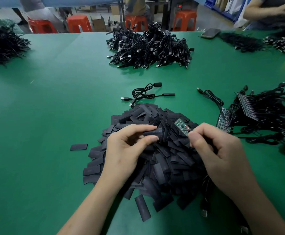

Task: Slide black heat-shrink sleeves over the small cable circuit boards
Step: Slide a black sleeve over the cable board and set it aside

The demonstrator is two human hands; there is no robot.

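My left hand (129,150) pinches one black heat-shrink sleeve (153,134) between thumb and forefinger, above a big pile of flat black sleeves (157,160). My right hand (218,150) pinches the near end of a small green circuit board (181,127), whose free end points up and left, a short gap from the sleeve's open end. The board's cable (206,197) hangs down behind my right wrist, with a USB plug near the table's front.
Bare boards with cables (257,112) lie in a bundle at the right. Two sleeved cables (146,94) lie beyond the pile, with a large heap of cables (148,48) further back. Another person works at the far right; a phone (210,33) lies there.
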